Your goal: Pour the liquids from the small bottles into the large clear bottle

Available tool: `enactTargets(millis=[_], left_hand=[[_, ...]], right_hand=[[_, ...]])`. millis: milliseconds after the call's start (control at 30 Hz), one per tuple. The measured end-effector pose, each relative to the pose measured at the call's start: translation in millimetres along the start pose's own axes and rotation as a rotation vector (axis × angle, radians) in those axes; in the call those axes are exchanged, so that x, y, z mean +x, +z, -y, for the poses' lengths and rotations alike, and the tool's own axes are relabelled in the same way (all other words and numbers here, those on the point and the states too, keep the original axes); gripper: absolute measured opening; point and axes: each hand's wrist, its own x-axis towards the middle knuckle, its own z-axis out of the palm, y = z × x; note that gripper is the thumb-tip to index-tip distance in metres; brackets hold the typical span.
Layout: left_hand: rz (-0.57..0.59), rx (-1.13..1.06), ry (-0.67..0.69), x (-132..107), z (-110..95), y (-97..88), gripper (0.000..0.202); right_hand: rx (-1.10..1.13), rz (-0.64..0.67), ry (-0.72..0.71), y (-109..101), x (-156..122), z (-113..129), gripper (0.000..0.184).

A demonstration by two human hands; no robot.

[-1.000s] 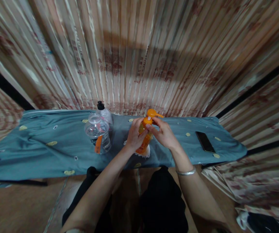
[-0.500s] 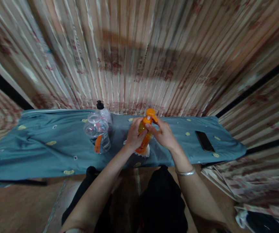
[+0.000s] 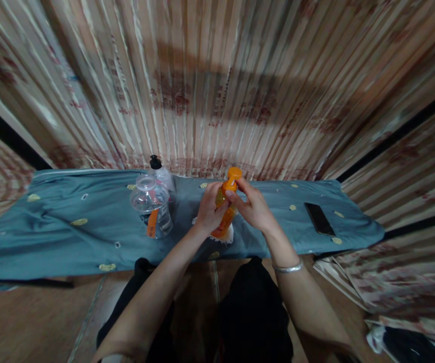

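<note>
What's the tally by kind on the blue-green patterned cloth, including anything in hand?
Bottle-like plastic containers: 3 (translucent orange pump bottle, clear container with orange label, clear bottle with black top)
Flat black rectangular phone: 1
White ragged-edged mat, partly hidden: 1
Total: 5

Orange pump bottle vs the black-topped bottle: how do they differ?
- Colour: the orange pump bottle has an orange head and orange-amber body; the black-topped bottle has a pale body.
- Contact: the left hand and right hand hold the orange pump bottle; neither touches the black-topped bottle.
- View: the clear plastic container partly hides the black-topped bottle; the hands partly cover the orange pump bottle.

Shared: both have their tops on.
</note>
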Motion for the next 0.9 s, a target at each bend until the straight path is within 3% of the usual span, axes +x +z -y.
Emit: enactTargets(millis=[267, 400, 533, 767, 900], left_hand=[[-0.013, -0.007, 0.035, -0.6, 1.3, 0.8, 0.039], [-0.018, -0.018, 0.075, -0.2, 1.4, -0.3, 0.042], [-0.004, 0.009, 0.042, -0.2, 0.2, -0.5, 0.043], [-0.015, -0.015, 0.061, -0.8, 1.4, 0.1, 0.040], [-0.031, -0.026, 0.075, -1.0, 1.2, 1.0, 0.042]], right_hand=[[-0.153, -0.135, 0.091, 6.2, 2.8, 3.0, 0.045], [-0.098, -0.089, 0.021, 5.3, -0.5, -0.3, 0.049], [-0.059, -0.007, -0.019, 3.7, -2.6, -2.5, 0.040], [-0.117, -0.094, 0.065, 5.1, 2.3, 2.6, 0.047], [0.017, 0.023, 0.005, -0.5, 2.6, 3.0, 0.045]])
